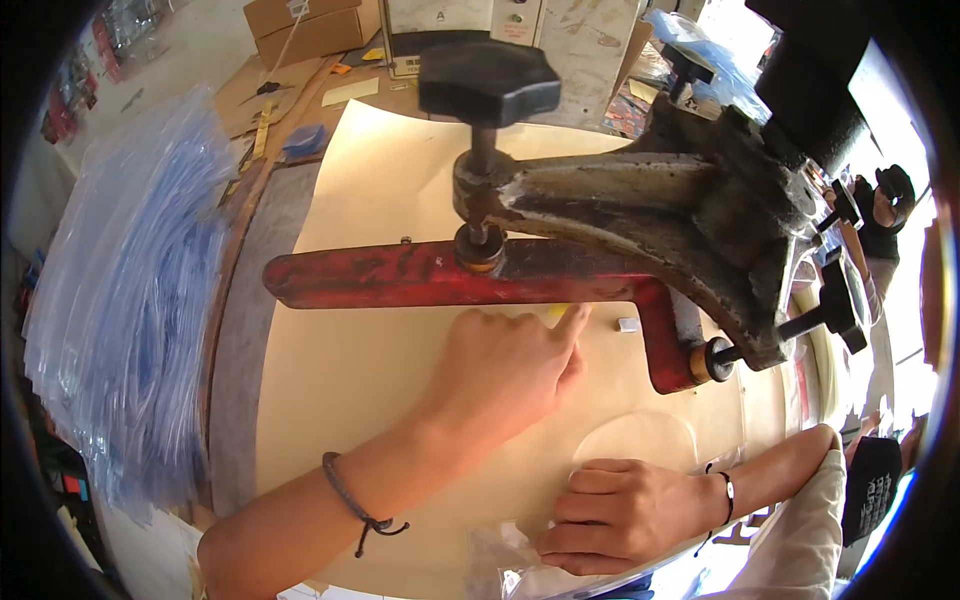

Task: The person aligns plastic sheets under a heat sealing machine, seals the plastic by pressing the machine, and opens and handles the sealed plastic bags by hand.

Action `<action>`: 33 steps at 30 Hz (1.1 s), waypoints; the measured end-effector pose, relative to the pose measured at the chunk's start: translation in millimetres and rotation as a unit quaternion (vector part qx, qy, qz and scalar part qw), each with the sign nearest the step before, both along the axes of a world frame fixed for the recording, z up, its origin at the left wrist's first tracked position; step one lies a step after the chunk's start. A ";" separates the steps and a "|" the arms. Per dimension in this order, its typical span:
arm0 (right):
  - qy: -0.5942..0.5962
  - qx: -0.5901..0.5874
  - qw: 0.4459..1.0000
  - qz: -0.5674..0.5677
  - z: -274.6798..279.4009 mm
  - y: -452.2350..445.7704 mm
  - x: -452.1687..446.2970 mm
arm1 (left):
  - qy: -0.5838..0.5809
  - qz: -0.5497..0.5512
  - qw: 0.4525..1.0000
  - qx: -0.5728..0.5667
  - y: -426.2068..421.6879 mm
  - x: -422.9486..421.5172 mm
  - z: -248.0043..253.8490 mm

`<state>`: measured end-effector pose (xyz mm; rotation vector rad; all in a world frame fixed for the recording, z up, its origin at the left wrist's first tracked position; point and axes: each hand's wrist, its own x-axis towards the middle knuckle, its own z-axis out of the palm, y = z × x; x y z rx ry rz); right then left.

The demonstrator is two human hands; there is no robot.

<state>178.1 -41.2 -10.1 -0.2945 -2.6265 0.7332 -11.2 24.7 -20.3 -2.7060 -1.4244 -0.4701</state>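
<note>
My left hand (505, 365) rests on a tan board (350, 365) just below the red metal bar (370, 275) of a machine. Its index finger points forward beside a small yellow mark (560, 310); the other fingers are curled, and whatever they may hold is hidden. A small pale metal-looking piece (627, 325) lies right of that fingertip. Nearer to me, my right hand (625, 510) has bent fingers closed on a clear plastic sheet (495, 560). A curved plastic edge (640, 418) shows on the board above this hand.
A thick stack of bluish clear plastic sheets (130, 310) lies to the left. The machine's cast arm (620, 190), with black knobs (488, 82), hangs over the board. Behind stand a cardboard box (310, 30) and a control box (440, 30). Another person (880, 220) is at far right.
</note>
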 end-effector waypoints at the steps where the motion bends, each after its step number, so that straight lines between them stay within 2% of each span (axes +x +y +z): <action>1: -0.002 0.000 1.000 -0.001 0.2 -0.3 0.1 | -0.004 -0.018 1.000 0.001 1.8 -1.1 -0.3; 5: -0.002 -0.005 1.000 0.001 -1.3 -0.5 1.8 | -0.020 -0.068 0.997 0.035 5.4 -2.7 -4.8; 8: -0.003 -0.004 1.000 0.003 -1.5 -0.6 1.4 | -0.058 -0.039 0.997 0.017 5.1 -0.9 -3.9; 11: 0.002 0.000 1.000 0.001 -1.4 -1.3 0.8 | -0.025 -0.022 0.999 0.022 5.6 -0.2 -4.2; 14: -0.032 -0.006 0.999 -0.001 2.1 -4.3 2.8 | -0.058 -0.032 0.997 0.027 10.9 -3.2 -8.6; 17: 0.012 -0.006 1.000 -0.001 -3.1 -2.7 1.9 | -0.070 -0.026 0.997 0.018 11.9 -2.2 -6.8; 20: -0.012 -0.021 1.000 0.010 0.9 -4.4 2.9 | -0.075 -0.023 0.996 0.032 11.2 -3.0 -7.4; 23: -0.007 -0.019 1.000 0.017 3.1 -2.7 1.9 | -0.070 -0.013 0.997 -0.019 11.7 -2.4 1.9; 29: 0.050 -0.007 0.999 0.004 -5.6 -5.1 0.4 | -0.066 -0.014 0.997 -0.048 14.7 -4.1 1.2; 32: 0.077 0.014 0.997 0.002 -7.8 -6.9 5.0 | -0.069 -0.021 0.997 0.015 0.9 -4.7 -11.1; 33: 0.086 0.024 0.996 0.003 -10.5 -7.1 4.5 | -0.064 -0.009 0.998 -0.021 -12.8 -4.8 -0.4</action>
